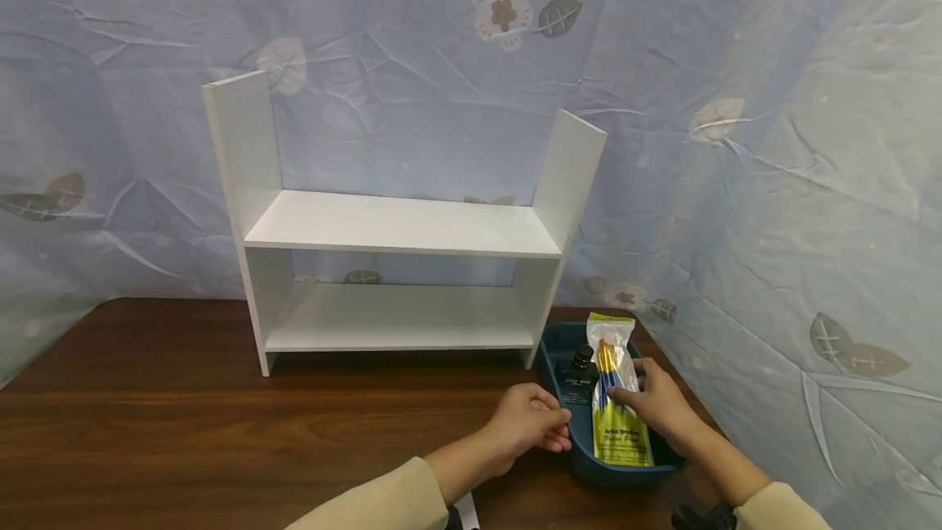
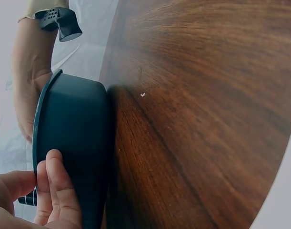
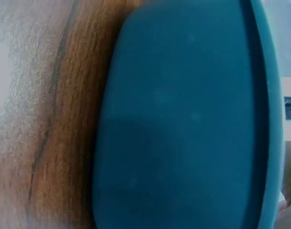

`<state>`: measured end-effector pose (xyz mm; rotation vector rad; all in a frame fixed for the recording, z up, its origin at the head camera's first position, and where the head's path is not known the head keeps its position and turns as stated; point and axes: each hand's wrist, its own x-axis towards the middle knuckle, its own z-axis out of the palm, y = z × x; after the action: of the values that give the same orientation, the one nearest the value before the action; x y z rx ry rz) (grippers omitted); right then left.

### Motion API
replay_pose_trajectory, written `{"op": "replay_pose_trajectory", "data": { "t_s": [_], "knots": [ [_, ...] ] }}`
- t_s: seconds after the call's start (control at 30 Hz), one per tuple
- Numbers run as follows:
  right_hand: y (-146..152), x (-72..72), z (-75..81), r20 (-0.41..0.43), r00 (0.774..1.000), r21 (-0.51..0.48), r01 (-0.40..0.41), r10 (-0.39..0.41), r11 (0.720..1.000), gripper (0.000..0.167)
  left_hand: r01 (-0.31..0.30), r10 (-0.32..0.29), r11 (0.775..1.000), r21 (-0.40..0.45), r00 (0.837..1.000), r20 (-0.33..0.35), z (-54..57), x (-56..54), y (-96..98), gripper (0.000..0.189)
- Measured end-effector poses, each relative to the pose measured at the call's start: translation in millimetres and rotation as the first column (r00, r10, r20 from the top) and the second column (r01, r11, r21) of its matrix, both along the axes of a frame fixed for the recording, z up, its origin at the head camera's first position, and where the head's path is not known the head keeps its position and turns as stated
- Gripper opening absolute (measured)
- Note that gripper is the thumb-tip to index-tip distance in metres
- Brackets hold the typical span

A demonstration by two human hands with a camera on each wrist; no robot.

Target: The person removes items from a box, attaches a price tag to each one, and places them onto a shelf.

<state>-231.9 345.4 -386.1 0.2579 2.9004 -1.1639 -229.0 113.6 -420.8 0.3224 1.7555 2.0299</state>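
Observation:
A deep blue plastic bin (image 1: 618,477) stands on the table to the right of the shelf. My left hand (image 1: 526,424) grips the bin's left rim; in the left wrist view the thumb lies over the rim and the fingers (image 2: 59,179) press its outer wall. In the bin, a clear and yellow-green packet of artist brushes (image 1: 621,432) leans with its top above the far rim. My right hand (image 1: 658,407) pinches the packet's right edge, thumb across its front. Beside the packet stands a black bottle (image 1: 577,379) with a black cap. The bin's wall (image 3: 183,119) hides most of the right hand in the right wrist view.
A white two-tier shelf (image 1: 401,223) with tall side panels stands at the back of the brown wooden table (image 1: 184,432). Pale blue patterned cloth (image 1: 412,47) hangs behind and on the right. A white flat piece (image 1: 467,511) lies by the left sleeve.

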Motion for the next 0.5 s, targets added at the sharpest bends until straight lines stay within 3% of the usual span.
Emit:
{"op": "replay_pose_trajectory", "data": {
  "t_s": [0.17, 0.5],
  "knots": [
    [1.4, -0.6, -0.9, 0.044, 0.999, -0.09, 0.002, 0.002, 0.996, 0.064, 0.0, 0.0, 1.0, 0.006, 1.0, -0.001, -0.1, -0.1, -0.2, 0.01],
    [2.4, -0.2, -5.7, 0.052, 0.999, -0.2, 0.002, 0.008, 0.98, 0.064, -0.003, 0.003, 1.0, 0.007, 1.0, 0.012, 3.2, 1.9, -3.3, 0.009]
  ]
}}
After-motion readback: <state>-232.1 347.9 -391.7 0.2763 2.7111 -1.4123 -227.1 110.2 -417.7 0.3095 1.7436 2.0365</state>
